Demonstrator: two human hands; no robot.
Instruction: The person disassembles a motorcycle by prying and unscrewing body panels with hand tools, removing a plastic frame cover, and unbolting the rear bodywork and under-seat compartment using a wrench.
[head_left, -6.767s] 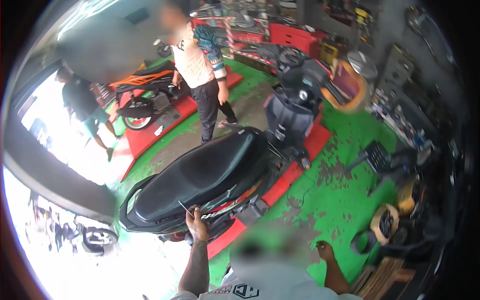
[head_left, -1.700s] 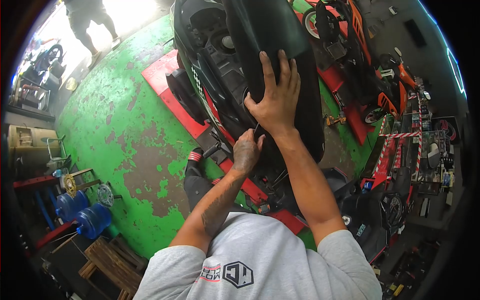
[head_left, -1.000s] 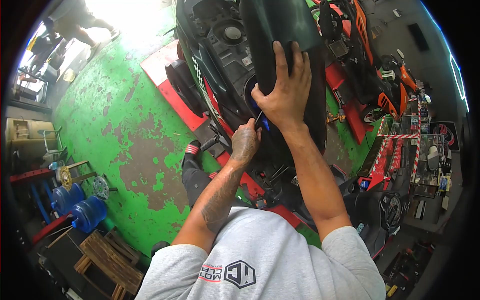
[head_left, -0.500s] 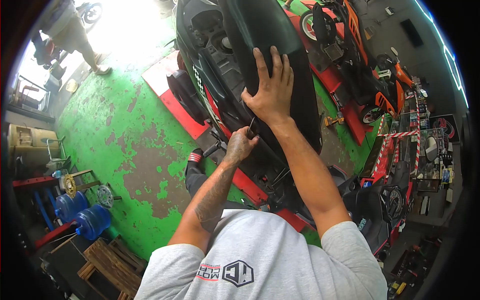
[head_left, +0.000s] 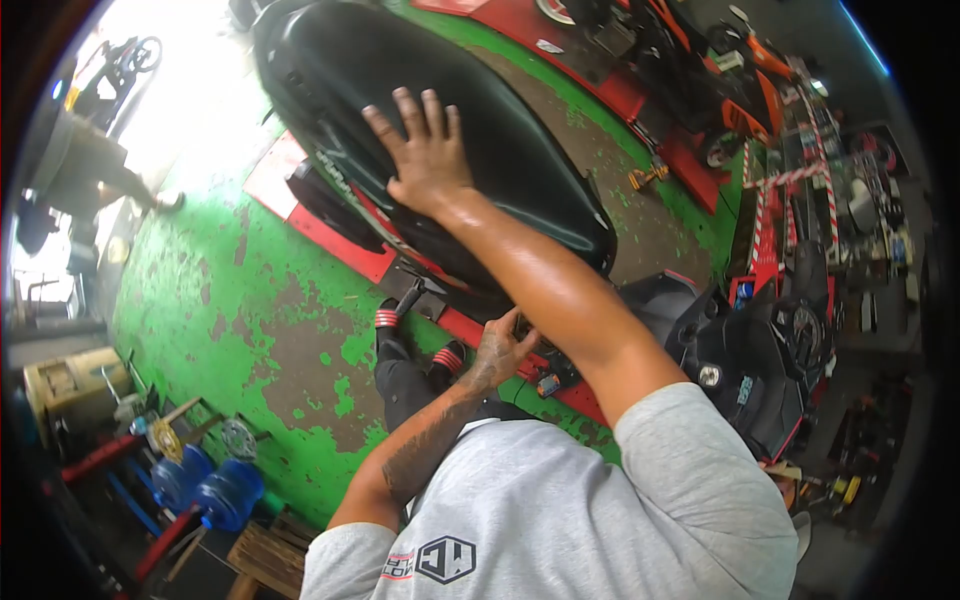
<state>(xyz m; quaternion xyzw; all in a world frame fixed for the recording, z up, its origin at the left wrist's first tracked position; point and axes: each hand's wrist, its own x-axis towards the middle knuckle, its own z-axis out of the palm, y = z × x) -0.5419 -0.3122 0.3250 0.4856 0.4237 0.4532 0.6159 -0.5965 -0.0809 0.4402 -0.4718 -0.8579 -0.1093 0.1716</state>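
My right hand (head_left: 430, 160) lies flat with fingers spread on the black seat (head_left: 500, 150) of a motor scooter. The seat is down over the body, and a red and white stripe with a checkered pattern runs along the side panel (head_left: 385, 222). Below the seat's near end, my left hand (head_left: 502, 350) has its fingers curled in against the scooter, beside my right forearm. What those fingers hold, if anything, is hidden.
The scooter stands on a red lift platform (head_left: 355, 246) over a green, peeling floor (head_left: 240, 270). At right are an orange motorcycle (head_left: 745, 110), a yellow drill (head_left: 648, 176) and another dark scooter (head_left: 745, 370). Blue water jugs (head_left: 228, 495) lie at lower left. A person (head_left: 85, 170) stands at upper left.
The seat, raised with the compartment beneath showing, is now down over it. My right hand has moved with the seat. My left hand has shifted to the scooter's near end.
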